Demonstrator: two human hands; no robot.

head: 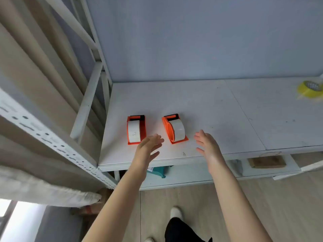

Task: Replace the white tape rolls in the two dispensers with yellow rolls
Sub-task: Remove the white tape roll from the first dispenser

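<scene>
Two orange tape dispensers stand side by side on the white table (pixel 201 105). The left dispenser (pixel 143 126) holds a white roll (pixel 134 131). The right dispenser (pixel 167 131) holds another white roll (pixel 178 131). A yellow tape roll (pixel 308 89) lies at the table's far right edge, partly cut off by the frame. My left hand (pixel 148 148) hovers open just in front of the left dispenser, between the two. My right hand (pixel 208 144) is open to the right of the right dispenser, touching nothing.
A white metal shelf frame (pixel 52 142) rises at the left, beside beige curtains. A lower shelf under the table carries a brown block (pixel 267 161) and a teal object (pixel 158 171). The grey wall stands behind the table. My legs and shoes show on the wooden floor below.
</scene>
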